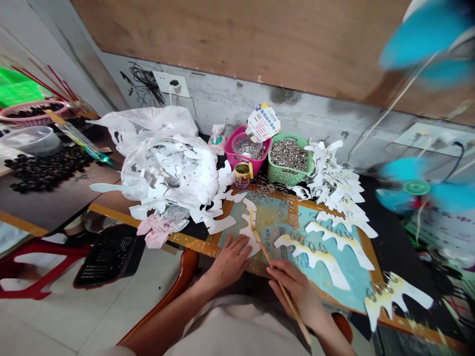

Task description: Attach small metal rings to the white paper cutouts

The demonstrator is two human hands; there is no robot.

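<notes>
A pale beige garment (237, 329) is worn over the torso, its soft cloth gathered in loose, shallow folds. A sleeve (117, 351) of similar pale cloth is seen at the lower left edge, cut off by the frame. The left forearm (166, 316), left hand (228, 262) and right hand (293, 291) are left uncovered.

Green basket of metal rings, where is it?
In the head view, the green basket sits near the concrete wall, just right of the pink basket.
</notes>
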